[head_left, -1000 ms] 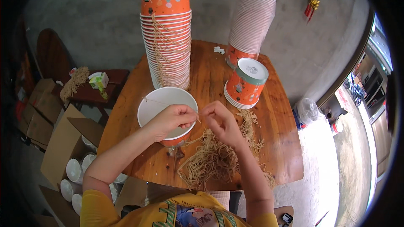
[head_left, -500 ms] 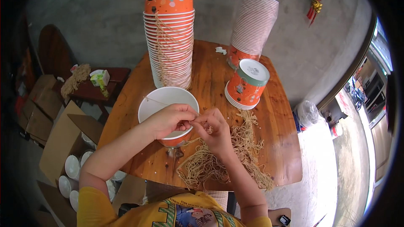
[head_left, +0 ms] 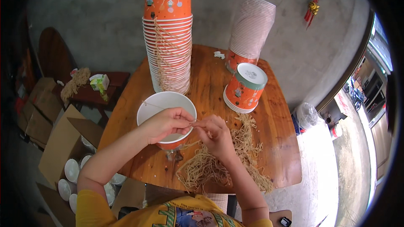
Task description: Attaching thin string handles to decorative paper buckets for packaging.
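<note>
Right in front of me stands a paper bucket (head_left: 171, 145), white inside and orange outside, with its mouth up. A thin tan cord (head_left: 153, 105) runs from the far left of its wall across the opening toward my fingers. At the bucket's right rim, my left hand (head_left: 170, 125) pinches the cord between thumb and fingers. Fingertip to fingertip with it, my right hand (head_left: 215, 136) is closed in a pinch on the cord too; the exact end is too small to make out. Under and beside my right forearm lies a loose heap of tan cords (head_left: 206, 168).
Behind the bucket rises a tall stack of nested buckets (head_left: 171, 54) with cords hanging down it. Upside-down buckets (head_left: 246, 90) and a plastic-wrapped stack (head_left: 252, 25) stand at the back right. An open carton (head_left: 63, 143) of white-bottomed buckets sits left of the wooden table (head_left: 130, 143).
The view has shifted slightly. My hands stay together at the bucket's rim, and the fingers of both have shifted a little, the right hand's now more drawn together.
</note>
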The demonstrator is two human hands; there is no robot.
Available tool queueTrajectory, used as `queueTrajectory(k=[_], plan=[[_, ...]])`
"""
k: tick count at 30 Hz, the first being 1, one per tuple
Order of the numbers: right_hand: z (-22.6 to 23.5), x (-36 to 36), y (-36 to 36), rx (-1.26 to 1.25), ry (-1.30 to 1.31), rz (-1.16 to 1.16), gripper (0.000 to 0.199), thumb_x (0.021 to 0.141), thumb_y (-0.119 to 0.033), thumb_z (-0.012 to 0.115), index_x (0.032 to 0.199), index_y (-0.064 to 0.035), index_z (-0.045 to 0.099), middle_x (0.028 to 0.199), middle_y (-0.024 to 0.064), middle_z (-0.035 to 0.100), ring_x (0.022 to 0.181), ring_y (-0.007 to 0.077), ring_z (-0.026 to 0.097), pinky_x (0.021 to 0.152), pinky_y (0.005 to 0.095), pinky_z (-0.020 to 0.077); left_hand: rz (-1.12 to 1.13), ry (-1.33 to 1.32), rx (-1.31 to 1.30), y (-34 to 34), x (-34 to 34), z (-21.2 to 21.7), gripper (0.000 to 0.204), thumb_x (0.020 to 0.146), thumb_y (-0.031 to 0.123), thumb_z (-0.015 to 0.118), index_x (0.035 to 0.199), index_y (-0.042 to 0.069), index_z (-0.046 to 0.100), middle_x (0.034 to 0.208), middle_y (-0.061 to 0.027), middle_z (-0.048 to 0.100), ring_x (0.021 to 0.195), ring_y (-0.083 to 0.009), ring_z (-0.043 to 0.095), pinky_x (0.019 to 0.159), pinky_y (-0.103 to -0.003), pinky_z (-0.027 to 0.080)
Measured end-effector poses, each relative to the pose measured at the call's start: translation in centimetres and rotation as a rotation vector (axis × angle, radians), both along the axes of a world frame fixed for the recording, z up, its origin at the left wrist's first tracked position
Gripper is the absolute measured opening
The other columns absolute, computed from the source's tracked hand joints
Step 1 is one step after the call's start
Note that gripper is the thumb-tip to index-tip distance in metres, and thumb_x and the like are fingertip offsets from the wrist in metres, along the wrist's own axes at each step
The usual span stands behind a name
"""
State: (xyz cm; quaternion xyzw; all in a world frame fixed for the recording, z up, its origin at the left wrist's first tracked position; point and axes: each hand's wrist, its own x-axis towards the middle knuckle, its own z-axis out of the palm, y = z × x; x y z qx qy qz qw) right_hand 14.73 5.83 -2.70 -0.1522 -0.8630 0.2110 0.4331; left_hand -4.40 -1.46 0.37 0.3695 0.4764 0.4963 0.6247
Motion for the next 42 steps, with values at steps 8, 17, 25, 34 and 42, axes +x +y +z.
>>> queueTrajectory(k=[8, 17, 25, 34, 42], plan=[[-0.6, -0.2, 0.3, -0.403, 0.03, 0.064, 0.012, 0.087, -0.002, 0.065, 0.1, -0.002, 0.064, 0.091, 0.0067, 0.063, 0.083, 0.0148, 0.059, 0.078, 0.0284, 0.0487, 0.146, 0.948, 0.553, -1.7, 1.8, 0.3, 0.011, 0.093, 0.005, 0.053, 0.103, 0.003, 0.05, 0.095, -0.0136, 0.058, 0.085, -0.0302, 0.062, 0.074, -0.038, 0.049], [-0.4, -1.7, 0.0, -0.314, 0.025, 0.079, 0.01, 0.084, -0.007, 0.068, 0.092, -0.0029, 0.062, 0.08, 0.0057, 0.061, 0.071, 0.0181, 0.056, 0.065, 0.0308, 0.0452, 0.16, 0.988, 0.634, -1.5, 1.5, 0.6, 0.01, 0.092, 0.004, 0.054, 0.102, 0.002, 0.05, 0.097, -0.0134, 0.059, 0.086, -0.0308, 0.062, 0.072, -0.039, 0.05], [-0.7, -1.8, -0.1, -0.784, 0.096, 0.218, 0.005, 0.09, -0.006, 0.062, 0.091, -0.0037, 0.058, 0.078, -0.0072, 0.05, 0.071, 0.001, 0.044, 0.063, 0.0184, 0.037, 0.06, 0.915, 0.524, -1.6, 0.9, 0.3, 0.011, 0.088, 0.003, 0.058, 0.098, 0.0, 0.054, 0.103, -0.0116, 0.05, 0.087, -0.0269, 0.059, 0.078, -0.034, 0.049], [-0.6, -1.8, -0.2, -0.474, 0.024, 0.06, 0.007, 0.087, -0.007, 0.065, 0.091, -0.0032, 0.061, 0.077, -0.0059, 0.054, 0.068, 0.0025, 0.046, 0.061, 0.0193, 0.0384, 0.065, 1.088, 0.579, -1.4, 0.9, 0.4, 0.01, 0.087, 0.003, 0.058, 0.095, -0.003, 0.056, 0.105, -0.0118, 0.047, 0.089, -0.0276, 0.058, 0.078, -0.037, 0.049], [-0.9, -1.6, -0.7, -0.759, 0.112, 0.139, 0.005, 0.088, -0.004, 0.064, 0.09, -0.0046, 0.06, 0.078, -0.0071, 0.054, 0.07, 0.0014, 0.046, 0.064, 0.0184, 0.0385, 0.041, 1.116, 0.618, -1.6, 1.1, 0.3, 0.013, 0.086, 0.001, 0.056, 0.099, -0.002, 0.056, 0.108, -0.0117, 0.045, 0.089, -0.0269, 0.058, 0.077, -0.037, 0.049]])
